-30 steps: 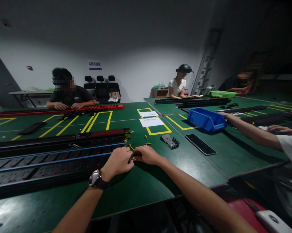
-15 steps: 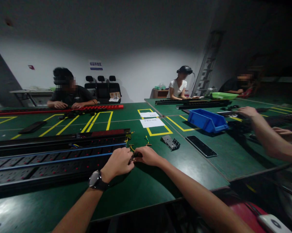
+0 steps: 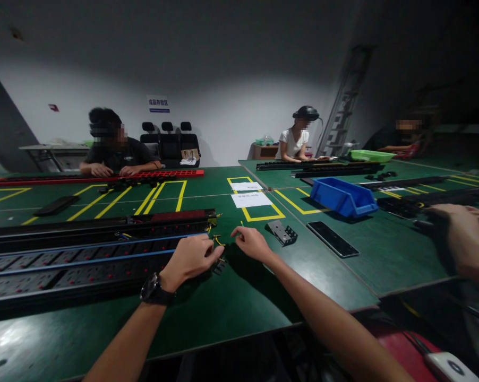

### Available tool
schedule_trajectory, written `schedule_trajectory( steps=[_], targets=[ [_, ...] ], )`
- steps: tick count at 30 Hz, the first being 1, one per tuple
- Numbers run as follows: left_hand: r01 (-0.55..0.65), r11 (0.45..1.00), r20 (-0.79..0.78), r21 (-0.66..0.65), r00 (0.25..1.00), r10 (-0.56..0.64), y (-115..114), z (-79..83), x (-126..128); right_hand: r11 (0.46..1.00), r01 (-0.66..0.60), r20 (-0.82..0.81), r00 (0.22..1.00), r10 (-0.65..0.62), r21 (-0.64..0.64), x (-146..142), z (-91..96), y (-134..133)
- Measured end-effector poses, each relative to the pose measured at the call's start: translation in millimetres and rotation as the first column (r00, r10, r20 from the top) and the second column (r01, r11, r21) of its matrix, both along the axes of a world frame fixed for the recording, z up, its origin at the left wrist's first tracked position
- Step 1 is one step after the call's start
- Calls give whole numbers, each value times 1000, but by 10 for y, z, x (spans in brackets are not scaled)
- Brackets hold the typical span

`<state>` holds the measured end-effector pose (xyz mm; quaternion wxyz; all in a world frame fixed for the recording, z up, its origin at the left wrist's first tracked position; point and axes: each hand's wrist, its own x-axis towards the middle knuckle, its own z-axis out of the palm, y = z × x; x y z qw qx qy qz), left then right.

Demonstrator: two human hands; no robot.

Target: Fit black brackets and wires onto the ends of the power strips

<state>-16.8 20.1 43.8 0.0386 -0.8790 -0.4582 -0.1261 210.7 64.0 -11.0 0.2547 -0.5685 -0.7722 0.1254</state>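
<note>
My left hand (image 3: 192, 258) is bent over the near end of a long black socket strip (image 3: 100, 275) with red dots, its thumb stretched to the right. A small black toothed part (image 3: 219, 267) shows under that thumb and appears to be in the hand's fingers. Yellow and dark wires (image 3: 219, 241) stick out at the strip's end, just beyond the hand. My right hand (image 3: 252, 244) is apart from the left, a little to the right, with fingers curled and tips together. The end of a green-yellow wire (image 3: 241, 223) shows beside its knuckles; anything in the fingers is hidden.
A bent grey metal bracket (image 3: 281, 232), a phone (image 3: 332, 239) and a blue bin (image 3: 343, 198) lie to the right. Paper labels (image 3: 251, 199) are beyond my hands. A co-worker's hand (image 3: 464, 233) works at far right; other people sit across the green table (image 3: 239, 313).
My right hand has let go of the small black part and moved up and right, towards the green-yellow wire. My left hand stays near the strip's end, its thumb now extended.
</note>
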Motion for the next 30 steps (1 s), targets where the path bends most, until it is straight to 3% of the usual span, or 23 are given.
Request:
schedule_trajectory(
  steps=[3,8,19,30],
  targets=[
    [-138,990,47,36,990,136,34,53,-32,988,150,111,982,-154,46,22,29,-14],
    [-310,945,103,100,948,300,89,41,-90,969,242,201,948,-246,45,75,59,5],
    [-264,962,68,77,964,259,103,-2,-84,900,434,312,861,-401,-40,423,141,94],
    [-252,966,50,62,967,249,101,-25,-75,943,331,323,898,-299,-47,288,117,50]
  ],
)
